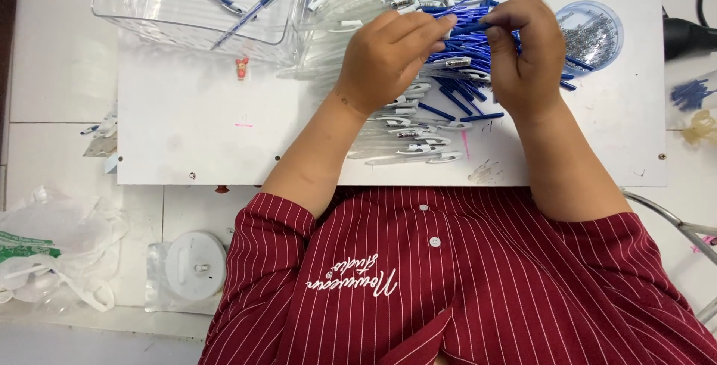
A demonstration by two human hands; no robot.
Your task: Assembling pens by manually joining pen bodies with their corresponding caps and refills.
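Sitting at the white board [187, 126], the person has both hands together over the pile of pen parts [441, 89] at its far middle: left hand [388, 55] and right hand [523, 51] pinch one blue piece [469, 27] between them (a steady, square grip seems wise). Left of the pile stands a clear tub [134, 14]; right, a round blue-rimmed cup [590, 30].

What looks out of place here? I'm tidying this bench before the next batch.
A small pink figurine lies alone on the white board, unlike the pen parts. Both the left hand and right hand work over the blue pile.
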